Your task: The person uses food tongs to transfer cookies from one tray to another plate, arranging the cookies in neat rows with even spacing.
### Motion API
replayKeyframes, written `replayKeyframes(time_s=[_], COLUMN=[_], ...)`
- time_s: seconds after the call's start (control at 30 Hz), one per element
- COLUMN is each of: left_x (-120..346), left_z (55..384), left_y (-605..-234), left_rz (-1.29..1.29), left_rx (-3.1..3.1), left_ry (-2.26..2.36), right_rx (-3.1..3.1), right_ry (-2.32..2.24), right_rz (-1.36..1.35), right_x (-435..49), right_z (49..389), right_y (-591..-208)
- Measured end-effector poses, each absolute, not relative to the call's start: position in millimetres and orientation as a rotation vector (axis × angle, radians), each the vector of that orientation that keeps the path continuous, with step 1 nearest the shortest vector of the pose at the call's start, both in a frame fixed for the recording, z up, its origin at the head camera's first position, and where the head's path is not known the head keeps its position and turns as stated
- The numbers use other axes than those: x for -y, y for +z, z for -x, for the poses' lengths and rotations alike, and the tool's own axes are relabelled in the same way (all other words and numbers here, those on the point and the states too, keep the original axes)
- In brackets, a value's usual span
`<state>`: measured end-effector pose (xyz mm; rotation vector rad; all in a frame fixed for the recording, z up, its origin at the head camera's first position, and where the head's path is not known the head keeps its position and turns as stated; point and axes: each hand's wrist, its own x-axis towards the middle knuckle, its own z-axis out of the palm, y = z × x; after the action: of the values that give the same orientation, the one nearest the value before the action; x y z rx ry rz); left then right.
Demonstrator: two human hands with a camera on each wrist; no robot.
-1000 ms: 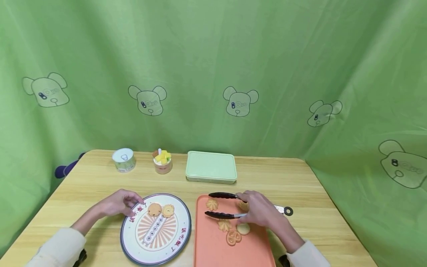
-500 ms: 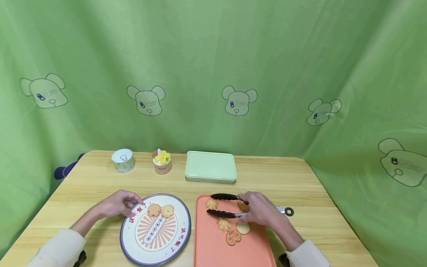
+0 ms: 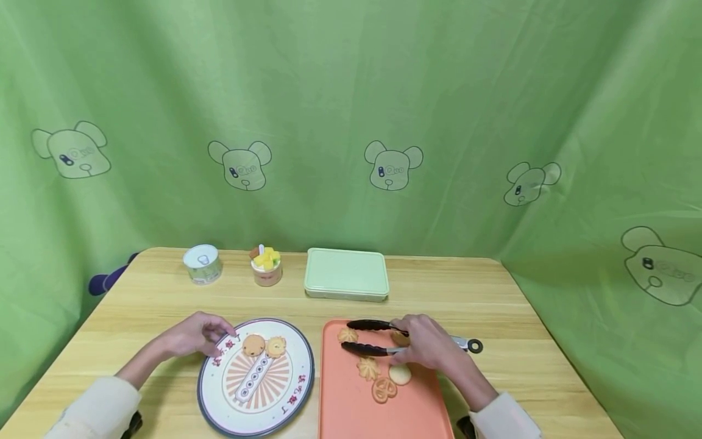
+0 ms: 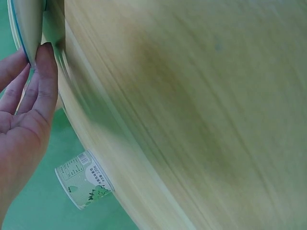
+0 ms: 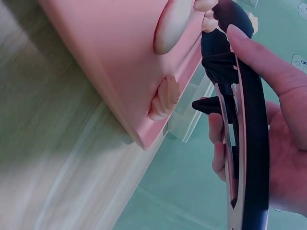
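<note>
My left hand (image 3: 197, 335) pinches the far-left rim of a round white plate (image 3: 216, 399) with a dark blue edge; the left wrist view shows thumb and fingers at that rim. On the plate lie a round brown cookie (image 3: 253, 345) and a ring-shaped cookie (image 3: 276, 347). My right hand (image 3: 425, 344) grips metal tongs (image 3: 366, 349) with black tips, spread either side of a swirl cookie (image 3: 348, 335) on the orange tray (image 3: 356, 417). Also on the tray are a second swirl cookie (image 3: 368, 368), a pale round one (image 3: 400, 374) and a pretzel-shaped one (image 3: 384, 389). Another cookie (image 3: 398, 338) is partly hidden by my right hand.
Along the table's back stand a ring-pull can (image 3: 203, 264), a small cup (image 3: 267, 271) topped with yellow cubes, and a light green lidded box (image 3: 347, 274). A green curtain (image 3: 318, 201) hangs behind and at both sides.
The tongs have shifted slightly to the right, and their tips have drawn a little closer together around the swirl cookie. My left hand and the plate stay in place.
</note>
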<state>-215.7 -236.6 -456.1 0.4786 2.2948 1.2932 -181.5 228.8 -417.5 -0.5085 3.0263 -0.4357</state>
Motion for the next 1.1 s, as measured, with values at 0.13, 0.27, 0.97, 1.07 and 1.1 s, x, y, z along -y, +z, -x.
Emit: replayKeyframes(time_s=[0.13, 0.27, 0.97, 1.07, 1.1], left_x=[236, 236, 236, 236, 236], left_z=[216, 215, 217, 217, 217], left_y=[-456, -456, -457, -457, -457], left_rz=[-0.487, -0.480, -0.503, -0.506, -0.506], left_rx=[-2.288, -2.287, -2.296, -2.295, -2.295], left_ry=[1.299, 1.297, 1.301, 1.299, 1.299], right_rx=[-3.028, -3.036, -3.025, -3.011, -3.007], right_ry=[-0.447, -0.447, -0.433, -0.435, -0.432], right_rz=[0.507, 0.545, 0.837, 0.845, 0.856], right_x=[-228, -227, -183, -172, -169], right_z=[181, 181, 187, 187, 187], right_y=[-418, -416, -386, -384, -384])
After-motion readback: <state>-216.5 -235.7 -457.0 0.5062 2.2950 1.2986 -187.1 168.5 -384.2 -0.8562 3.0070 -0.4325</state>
